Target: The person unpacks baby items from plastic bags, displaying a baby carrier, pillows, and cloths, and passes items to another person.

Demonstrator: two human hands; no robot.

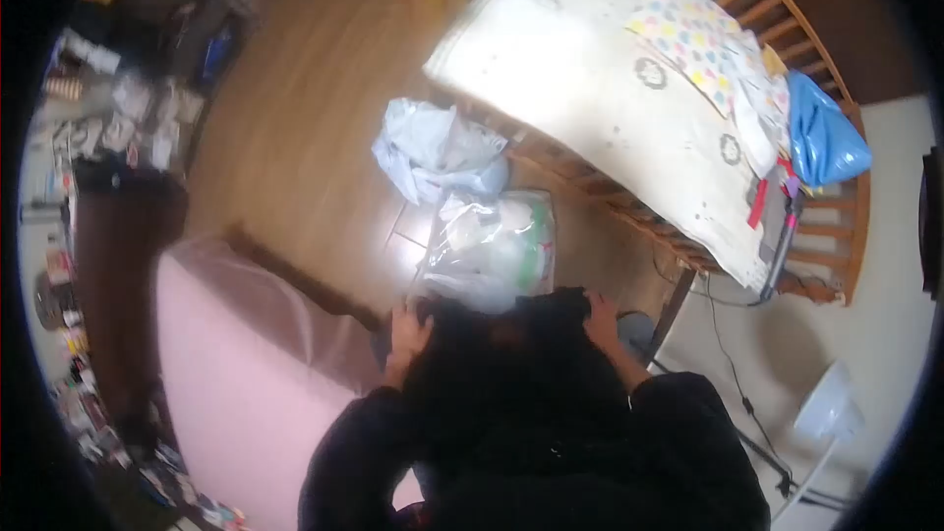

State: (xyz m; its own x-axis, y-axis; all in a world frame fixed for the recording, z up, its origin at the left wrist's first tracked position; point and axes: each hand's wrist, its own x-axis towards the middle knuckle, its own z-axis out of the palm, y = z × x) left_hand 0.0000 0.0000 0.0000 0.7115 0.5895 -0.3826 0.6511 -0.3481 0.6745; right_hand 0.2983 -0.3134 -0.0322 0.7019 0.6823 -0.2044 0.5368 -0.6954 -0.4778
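My left hand [409,336] and my right hand [601,324] are level with each other in front of my body. Each closes on one side of a black cloth [492,334], which spans the gap between them and blends into my dark clothing. Its exact kind cannot be made out. Just beyond it on the floor lies a clear plastic bag [487,241] with white and green contents. A pale blue plastic bag [441,147] stands behind that one, partly touching it.
A wooden-railed bed [551,59] with a white mattress fills the upper right, bearing a dotted cloth [685,29] and a blue bag [826,133]. To the left is a pink-covered piece of furniture [236,354]. A white lamp [829,403] and cables stand at the right.
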